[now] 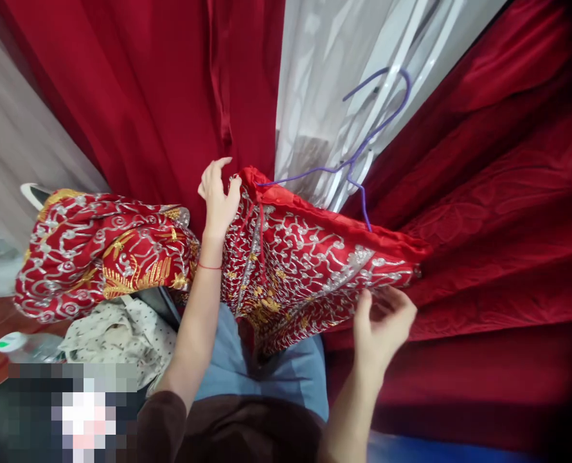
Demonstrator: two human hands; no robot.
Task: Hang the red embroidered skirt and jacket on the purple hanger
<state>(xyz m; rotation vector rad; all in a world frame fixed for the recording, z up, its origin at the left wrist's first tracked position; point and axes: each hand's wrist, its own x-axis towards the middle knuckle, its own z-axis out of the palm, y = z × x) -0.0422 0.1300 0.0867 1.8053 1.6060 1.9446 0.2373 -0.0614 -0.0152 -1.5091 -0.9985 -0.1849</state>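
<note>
While the red embroidered garment (pixel 310 270) hangs on the purple hanger (pixel 363 154) before the red curtain (pixel 160 83), its top edge is pinched at the left by the left hand (pixel 218 193), arm raised and wrist bent, seemingly to keep the cloth spread. At the right, its lower edge is gripped by the right hand (pixel 382 328), fingers curled from beneath. More embroidered cloth (pixel 103 251) is heaped at the left.
</note>
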